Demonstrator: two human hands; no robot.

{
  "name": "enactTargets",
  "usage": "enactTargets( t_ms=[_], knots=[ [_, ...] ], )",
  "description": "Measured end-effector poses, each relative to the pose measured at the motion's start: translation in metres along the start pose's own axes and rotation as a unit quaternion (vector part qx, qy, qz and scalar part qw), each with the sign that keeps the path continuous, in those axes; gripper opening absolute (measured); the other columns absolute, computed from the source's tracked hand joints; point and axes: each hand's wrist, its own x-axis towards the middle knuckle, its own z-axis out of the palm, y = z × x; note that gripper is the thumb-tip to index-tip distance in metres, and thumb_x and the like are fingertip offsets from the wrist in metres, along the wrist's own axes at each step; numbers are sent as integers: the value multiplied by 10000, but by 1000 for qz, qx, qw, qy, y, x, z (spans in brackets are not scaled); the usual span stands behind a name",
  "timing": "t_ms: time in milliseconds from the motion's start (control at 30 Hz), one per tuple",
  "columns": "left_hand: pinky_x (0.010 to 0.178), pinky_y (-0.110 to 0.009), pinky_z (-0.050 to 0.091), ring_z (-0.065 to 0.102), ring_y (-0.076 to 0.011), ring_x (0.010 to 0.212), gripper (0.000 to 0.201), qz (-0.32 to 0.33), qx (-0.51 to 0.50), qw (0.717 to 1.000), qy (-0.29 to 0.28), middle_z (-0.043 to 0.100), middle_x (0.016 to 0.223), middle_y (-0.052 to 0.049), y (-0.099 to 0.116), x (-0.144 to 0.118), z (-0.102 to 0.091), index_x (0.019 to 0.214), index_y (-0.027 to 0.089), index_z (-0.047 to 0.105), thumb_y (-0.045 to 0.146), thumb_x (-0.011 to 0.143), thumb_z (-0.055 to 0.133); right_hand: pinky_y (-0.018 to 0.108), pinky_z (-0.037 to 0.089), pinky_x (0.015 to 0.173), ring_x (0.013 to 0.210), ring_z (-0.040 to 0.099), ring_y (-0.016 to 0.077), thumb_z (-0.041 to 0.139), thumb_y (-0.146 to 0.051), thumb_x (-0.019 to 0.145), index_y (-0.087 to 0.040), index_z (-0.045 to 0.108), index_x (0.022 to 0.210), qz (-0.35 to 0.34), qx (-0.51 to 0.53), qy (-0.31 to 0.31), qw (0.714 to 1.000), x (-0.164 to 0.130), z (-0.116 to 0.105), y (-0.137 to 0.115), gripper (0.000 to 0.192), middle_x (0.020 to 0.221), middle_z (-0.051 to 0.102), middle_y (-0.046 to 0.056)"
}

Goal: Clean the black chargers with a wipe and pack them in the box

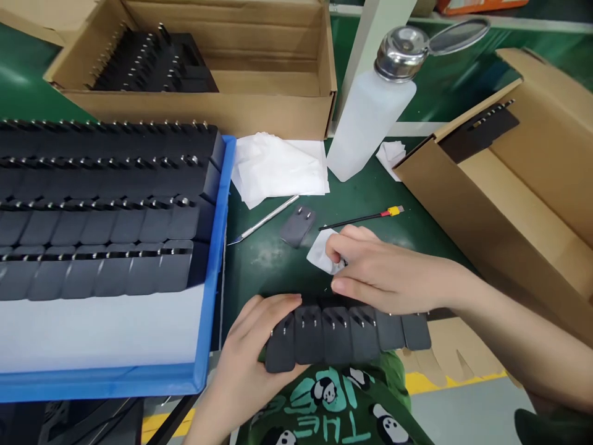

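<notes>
A row of several black power adapters (309,343), with two-pin plugs facing up, lies at the table's front edge. Fingers and thumb of my left hand (262,337) are closed round the row's left end. My right hand (370,269) is over the right part of the row, its fingers closed on a small white wipe (319,252); the fingers hide part of the wipe. A single dark adapter (297,226) lies just beyond, between a slim craft knife (266,221) and a short black cable with a yellow-sleeved USB plug (393,211).
At left, a blue-rimmed tray (210,290) bears rows of black adapters. An open cardboard box (278,114) with more adapters stands behind. White wipes (280,170) and a pump bottle (370,114) with its lid raised stand before it. Another open box (467,210) is at right.
</notes>
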Motion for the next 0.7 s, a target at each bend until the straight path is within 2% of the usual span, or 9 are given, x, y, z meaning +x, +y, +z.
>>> enactTargets(
  t_ms=[67,133,267,433,567,633,700],
  knots=[
    [872,-309,543,653,-207,1066,488,3,2,1000,1,696,1217,-52,0,0,0,1311,263,532,241,860,718,427,348,916,897,360,193,270,-431,1077,-153,574,622,-10,1,-20,1000,9,2,4,614,956,445,52],
    [879,-309,545,656,-211,1082,482,5,3,1000,0,700,1223,-53,0,0,0,1311,261,532,236,863,707,429,336,919,909,358,198,271,-424,1078,-160,632,689,-13,-2,-21,1000,12,2,4,592,957,438,50],
    [915,-326,543,660,-222,1122,493,-1,7,1000,-9,700,1254,-56,0,0,0,1316,270,522,229,860,703,430,352,895,919,369,219,267,-430,1073,-183,731,894,1,-17,32,999,6,-5,0,555,990,457,70],
    [894,-337,555,668,-229,1094,517,-4,2,1000,-6,704,1251,-58,-1,-1,1,1328,285,504,226,855,703,404,411,878,951,436,220,305,-398,1070,-201,738,986,-4,-4,66,998,-5,-4,-2,483,1012,511,83],
    [871,-332,569,678,-231,1082,489,-9,-1,1000,-7,711,1239,-53,0,-1,1,1323,303,512,256,871,692,355,438,877,981,515,199,436,-281,1041,-199,666,1027,27,-12,161,986,-19,-3,2,244,1031,569,79],
    [827,-310,581,687,-225,1067,475,-14,2,1000,-4,716,1230,-46,0,0,1,1323,315,519,275,881,689,317,451,824,954,550,181,482,-228,1014,-207,619,1020,70,-17,220,973,-27,-6,4,138,1025,593,66],
    [794,-300,590,692,-225,1064,479,-18,8,1000,11,716,1229,-45,0,2,3,1327,323,519,300,882,695,295,457,760,911,573,171,501,-217,994,-212,588,1028,113,-18,240,964,-31,-9,7,94,1040,615,61]
  ],
)
